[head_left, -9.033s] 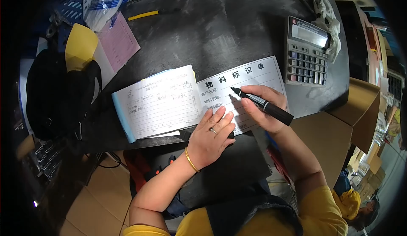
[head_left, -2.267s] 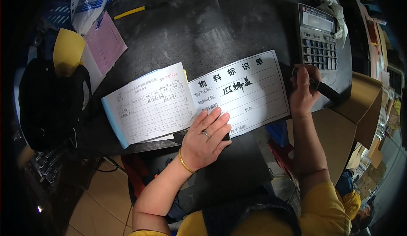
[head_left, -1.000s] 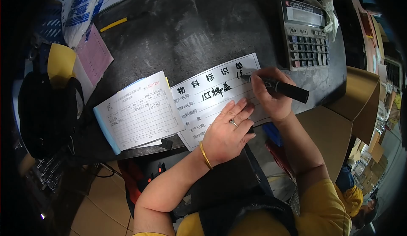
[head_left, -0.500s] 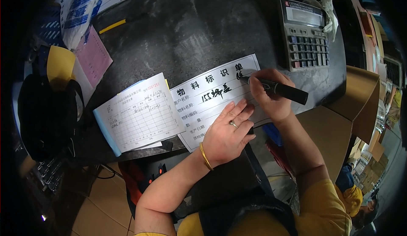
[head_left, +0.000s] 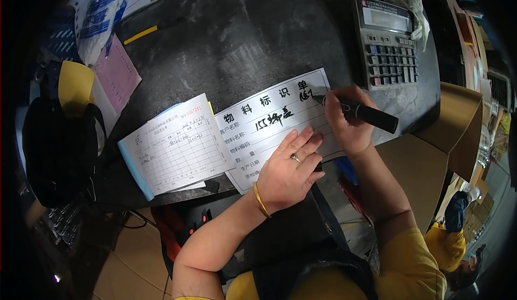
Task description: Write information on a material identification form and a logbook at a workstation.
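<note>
A white printed form (head_left: pixel 242 146) with bold black handwriting lies tilted on the dark table. My left hand (head_left: pixel 293 168) rests flat over its lower part, fingers stretched out, a ring on one finger and a gold bangle at the wrist. My right hand (head_left: pixel 351 122) grips a thick black marker (head_left: pixel 374 118), whose tip is at the upper right of the form, beside fresh strokes. Left of the form and slightly over its edge is a receipt pad (head_left: pixel 175 144) with handwritten lines and a blue edge.
A large desk calculator (head_left: pixel 389 47) sits at the back right, by a crumpled white plastic bag (head_left: pixel 406 4). A yellow pen-like stick (head_left: pixel 141 34), a pink sheet (head_left: pixel 117 76) and a black bag (head_left: pixel 59 149) are at left. Cardboard boxes (head_left: pixel 420 162) stand at right; a person in yellow (head_left: pixel 447 246) is beyond.
My right hand and the marker have shifted slightly right, leaving more strokes on the form's top line. My left hand has stayed put. The person beyond has moved a little.
</note>
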Motion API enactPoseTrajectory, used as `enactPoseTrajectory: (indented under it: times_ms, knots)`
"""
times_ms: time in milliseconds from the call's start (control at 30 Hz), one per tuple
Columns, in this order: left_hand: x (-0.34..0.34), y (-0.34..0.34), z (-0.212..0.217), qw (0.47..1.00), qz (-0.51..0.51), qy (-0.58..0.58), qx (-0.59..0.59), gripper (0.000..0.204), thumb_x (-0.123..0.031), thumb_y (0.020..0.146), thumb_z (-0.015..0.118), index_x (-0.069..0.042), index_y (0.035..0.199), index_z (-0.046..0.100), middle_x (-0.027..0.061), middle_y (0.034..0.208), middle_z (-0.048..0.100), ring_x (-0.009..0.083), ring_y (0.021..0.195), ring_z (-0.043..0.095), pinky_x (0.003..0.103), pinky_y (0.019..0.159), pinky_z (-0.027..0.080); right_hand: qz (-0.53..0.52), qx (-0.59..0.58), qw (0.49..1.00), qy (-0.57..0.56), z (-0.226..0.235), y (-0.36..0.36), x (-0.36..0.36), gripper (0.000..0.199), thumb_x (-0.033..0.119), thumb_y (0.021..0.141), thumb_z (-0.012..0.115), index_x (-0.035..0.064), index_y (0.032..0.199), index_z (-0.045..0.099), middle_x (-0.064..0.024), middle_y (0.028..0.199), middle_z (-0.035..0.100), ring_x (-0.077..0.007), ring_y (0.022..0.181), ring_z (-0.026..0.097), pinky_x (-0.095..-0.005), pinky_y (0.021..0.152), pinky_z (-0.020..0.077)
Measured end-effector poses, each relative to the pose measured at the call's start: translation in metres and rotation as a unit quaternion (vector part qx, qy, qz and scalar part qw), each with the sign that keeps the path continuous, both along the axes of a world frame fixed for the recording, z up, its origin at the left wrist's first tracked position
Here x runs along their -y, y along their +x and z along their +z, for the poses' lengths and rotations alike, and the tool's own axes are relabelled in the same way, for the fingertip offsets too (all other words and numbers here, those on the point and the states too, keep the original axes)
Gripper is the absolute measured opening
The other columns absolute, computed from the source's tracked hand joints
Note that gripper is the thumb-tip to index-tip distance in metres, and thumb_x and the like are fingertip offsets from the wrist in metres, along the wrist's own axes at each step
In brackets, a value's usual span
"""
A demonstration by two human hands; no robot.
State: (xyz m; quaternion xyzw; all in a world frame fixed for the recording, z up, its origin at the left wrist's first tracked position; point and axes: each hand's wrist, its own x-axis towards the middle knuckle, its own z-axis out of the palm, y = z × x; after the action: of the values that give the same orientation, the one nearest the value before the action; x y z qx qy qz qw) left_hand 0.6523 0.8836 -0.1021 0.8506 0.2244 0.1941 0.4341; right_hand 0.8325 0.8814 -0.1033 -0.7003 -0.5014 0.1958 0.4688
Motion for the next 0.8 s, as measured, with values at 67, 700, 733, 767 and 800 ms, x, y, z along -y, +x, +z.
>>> enactPoseTrajectory:
  times_ms: [67, 700, 733, 767, 800]
  knots:
    - [0.0, 0.0003, 0.0, 1.0, -0.002, -0.001, -0.003, 0.025, -0.02, 0.078, 0.069, -0.003, 0.095, 0.063, 0.0153, 0.122, 0.06, 0.0343, 0.128, 0.046, 0.049, 0.106, 0.035, 0.007, 0.003, 1.0, 0.013, 0.0, -0.0003, 0.0, 0.008, 0.004, 0.078, 0.069, 0.0033, 0.076, 0.061, -0.0064, 0.064, 0.063, -0.0144, 0.054, 0.059, -0.0269, 0.052, 0.0467]
    - [0.0006, 0.0009, -0.0009, 1.0, 0.005, 0.008, 0.0, 0.025, -0.022, 0.08, 0.068, -0.003, 0.095, 0.063, 0.0145, 0.122, 0.06, 0.034, 0.127, 0.047, 0.048, 0.106, 0.035, -0.045, -0.061, 0.997, 0.007, -0.0066, -0.0031, 0.0019, 0.007, 0.004, 0.079, 0.068, 0.0024, 0.077, 0.062, -0.0064, 0.064, 0.063, -0.014, 0.054, 0.059, -0.0262, 0.052, 0.0463]
    - [0.0003, 0.001, -0.0009, 1.0, 0.006, 0.011, 0.0, 0.025, -0.022, 0.08, 0.068, -0.003, 0.095, 0.063, 0.0145, 0.121, 0.06, 0.034, 0.127, 0.047, 0.048, 0.106, 0.035, -0.054, -0.081, 0.995, 0.006, -0.0066, -0.0035, 0.0015, 0.007, 0.004, 0.079, 0.068, 0.0026, 0.077, 0.062, -0.0062, 0.064, 0.063, -0.0139, 0.053, 0.059, -0.0262, 0.052, 0.0463]
    - [0.0005, 0.0011, -0.0011, 1.0, 0.006, 0.011, 0.0, 0.025, -0.022, 0.08, 0.068, -0.003, 0.095, 0.063, 0.0145, 0.121, 0.06, 0.034, 0.127, 0.047, 0.048, 0.106, 0.035, -0.054, -0.08, 0.995, 0.006, -0.0053, -0.0027, 0.0014, 0.007, 0.004, 0.079, 0.068, 0.0026, 0.077, 0.062, -0.0062, 0.064, 0.063, -0.0139, 0.053, 0.059, -0.0262, 0.052, 0.0463]
    - [0.0008, 0.0008, -0.0015, 1.0, 0.005, 0.011, 0.0, 0.025, -0.023, 0.08, 0.067, -0.003, 0.095, 0.064, 0.0145, 0.121, 0.06, 0.0341, 0.127, 0.047, 0.048, 0.106, 0.035, -0.041, -0.04, 0.998, 0.009, -0.0033, -0.0018, 0.0012, 0.007, 0.004, 0.078, 0.068, 0.0027, 0.077, 0.062, -0.0061, 0.064, 0.063, -0.014, 0.053, 0.059, -0.0262, 0.052, 0.0463]
